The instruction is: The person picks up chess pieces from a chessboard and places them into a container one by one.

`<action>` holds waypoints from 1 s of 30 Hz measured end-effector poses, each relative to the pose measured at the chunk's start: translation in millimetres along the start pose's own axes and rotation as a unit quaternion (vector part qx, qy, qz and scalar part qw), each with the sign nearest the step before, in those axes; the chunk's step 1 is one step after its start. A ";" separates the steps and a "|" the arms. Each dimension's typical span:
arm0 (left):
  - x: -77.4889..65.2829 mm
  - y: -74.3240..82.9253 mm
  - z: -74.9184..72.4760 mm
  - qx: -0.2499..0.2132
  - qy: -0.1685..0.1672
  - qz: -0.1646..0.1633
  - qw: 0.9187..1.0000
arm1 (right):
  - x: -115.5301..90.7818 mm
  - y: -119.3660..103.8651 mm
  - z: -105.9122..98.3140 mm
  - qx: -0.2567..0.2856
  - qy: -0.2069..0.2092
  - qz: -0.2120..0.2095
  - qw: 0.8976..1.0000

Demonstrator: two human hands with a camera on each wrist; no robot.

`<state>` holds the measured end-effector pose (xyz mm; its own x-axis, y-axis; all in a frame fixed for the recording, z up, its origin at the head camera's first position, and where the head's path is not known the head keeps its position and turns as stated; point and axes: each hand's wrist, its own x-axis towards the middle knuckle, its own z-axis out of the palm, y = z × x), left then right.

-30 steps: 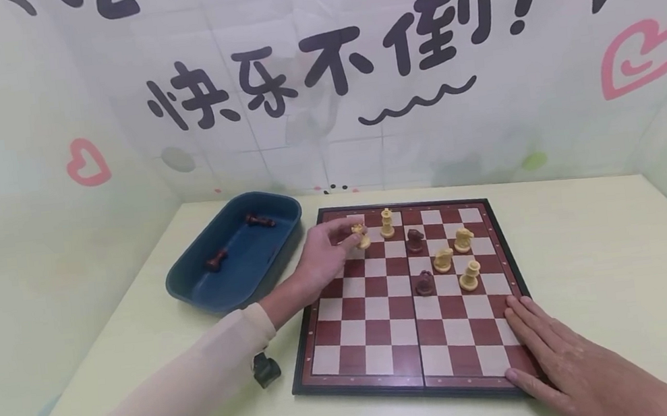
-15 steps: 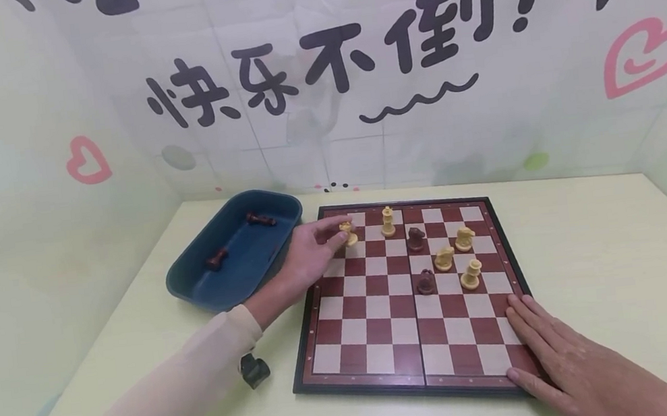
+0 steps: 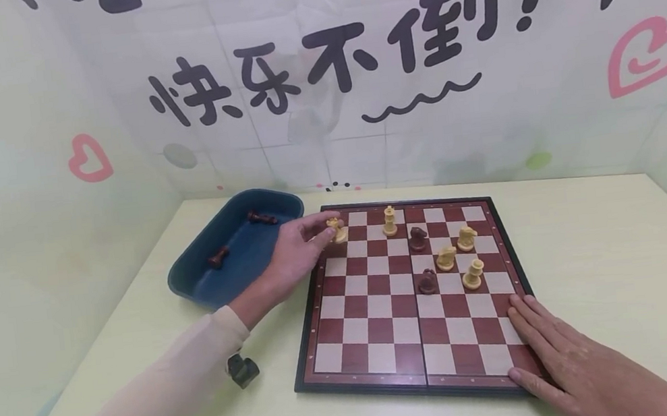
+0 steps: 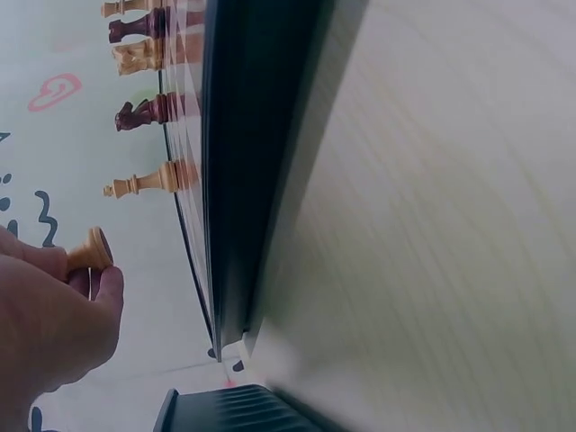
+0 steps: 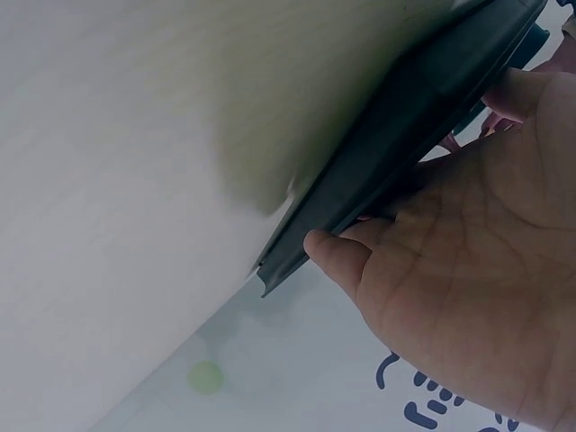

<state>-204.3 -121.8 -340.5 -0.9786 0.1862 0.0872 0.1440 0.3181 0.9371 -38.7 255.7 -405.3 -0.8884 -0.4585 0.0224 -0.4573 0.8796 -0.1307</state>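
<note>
My left hand (image 3: pixel 294 254) pinches a cream chess piece (image 3: pixel 337 232) between thumb and fingers at the board's far left corner. In the left wrist view that piece (image 4: pixel 90 253) is raised off the board, its round base showing and its top hidden by the fingers. The red-and-white chessboard (image 3: pixel 379 328) lies on the table. A cream king (image 3: pixel 390 221) stands on the far row, right of the held piece. My right hand (image 3: pixel 575 359) rests with extended fingers on the board's near right edge; in the right wrist view its fingertips touch the dark rim (image 5: pixel 360 171).
A blue tray (image 3: pixel 193 267) left of the board holds dark chess pieces lying on their sides (image 3: pixel 218 256). On the board's right half stand a dark knight (image 3: pixel 417 238), cream knights (image 3: pixel 446 258), another dark piece (image 3: pixel 427 281) and another cream piece (image 3: pixel 473 275).
My left hand has carried the cream chess piece leftward along the far side of the board, towards the corner. The right hand stays on the board's edge.
</note>
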 end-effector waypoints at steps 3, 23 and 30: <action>-0.8 -0.4 -4.2 0.002 0.010 0.002 1.000 | 0.3 0.1 0.1 -0.003 0.002 -0.003 1.000; -11.3 -10.8 -38.1 0.004 0.058 0.010 0.998 | -0.1 -0.4 1.2 -0.005 0.008 -0.001 1.000; -16.5 -15.3 -54.0 -0.016 0.075 0.008 0.997 | 0.2 -0.8 1.5 -0.011 0.007 0.000 1.000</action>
<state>-198.2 -179.9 -338.0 -0.9874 0.0492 0.1505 0.1583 0.2852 0.9453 -38.4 254.7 -406.6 -0.8887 -0.4571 0.0371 -0.4582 0.8821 -0.1093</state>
